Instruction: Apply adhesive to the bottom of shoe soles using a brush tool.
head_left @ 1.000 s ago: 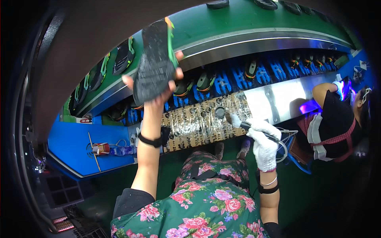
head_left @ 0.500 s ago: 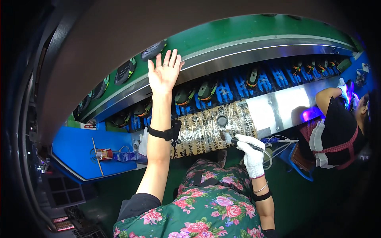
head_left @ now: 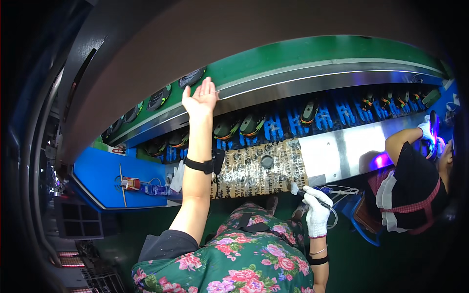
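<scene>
My bare left hand (head_left: 200,100) reaches far out with its palm up and fingers spread, holding nothing. It hangs by the metal edge of a green conveyor belt (head_left: 273,54), near a dark shoe sole (head_left: 192,77) on that belt. My right hand (head_left: 317,207), in a white knitted glove, is closed round the dark handle of a brush (head_left: 295,188). A thin pale hose loops beside this hand. The brush's pale tip points toward the near edge of a tape-covered bench (head_left: 244,178), where a small dark round cup (head_left: 267,161) sits.
Shoe uppers (head_left: 309,112) stand in a row on blue holders (head_left: 273,128) behind the bench. At the left, a blue table (head_left: 97,178) bears a purple-blue bottle (head_left: 154,189) and a stick. A metal plate (head_left: 322,156) continues rightward, where a co-worker (head_left: 410,180) handles a shoe.
My left hand has drawn slightly back and its fingers have tilted. My right hand has moved nearer my body and a little right with the brush. The view has shifted slightly.
</scene>
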Demonstrator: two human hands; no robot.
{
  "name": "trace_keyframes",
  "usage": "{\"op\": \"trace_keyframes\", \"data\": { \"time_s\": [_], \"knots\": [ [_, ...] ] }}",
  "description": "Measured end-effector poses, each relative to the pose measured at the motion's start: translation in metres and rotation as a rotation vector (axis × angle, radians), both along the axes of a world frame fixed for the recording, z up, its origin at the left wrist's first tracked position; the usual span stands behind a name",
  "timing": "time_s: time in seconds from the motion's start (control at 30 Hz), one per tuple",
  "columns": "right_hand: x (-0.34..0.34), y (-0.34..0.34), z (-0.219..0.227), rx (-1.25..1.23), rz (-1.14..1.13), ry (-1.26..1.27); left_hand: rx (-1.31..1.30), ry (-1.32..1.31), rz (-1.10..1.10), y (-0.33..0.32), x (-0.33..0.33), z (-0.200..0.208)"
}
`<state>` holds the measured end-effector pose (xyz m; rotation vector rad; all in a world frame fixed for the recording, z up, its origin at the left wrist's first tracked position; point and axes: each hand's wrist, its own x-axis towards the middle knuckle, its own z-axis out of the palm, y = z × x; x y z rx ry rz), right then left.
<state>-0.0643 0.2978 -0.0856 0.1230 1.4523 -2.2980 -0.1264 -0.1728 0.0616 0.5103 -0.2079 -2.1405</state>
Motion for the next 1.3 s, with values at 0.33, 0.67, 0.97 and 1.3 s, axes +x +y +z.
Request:
{"op": "trace_keyframes", "data": {
  "time_s": [0.33, 0.67, 0.97, 1.3],
  "knots": [
    [-0.032, 0.019, 0.012, -0.089, -0.088, -0.055, -1.638, -1.14, -0.402, 0.075, -0.175, 0.021],
    [-0.01, 0.015, 0.021, -0.112, -0.103, -0.109, -2.146, -1.247, -0.02, -0.014, -0.16, 0.007],
    [-0.002, -0.014, 0.015, -0.093, -0.122, -0.031, -1.402, -0.666, 0.045, 0.005, 0.091, -0.006],
    [-0.002, -0.025, 0.096, -0.285, -0.034, 0.152, -0.684, -0.598, -0.227, 0.012, 0.152, -0.005]
  ]
}}
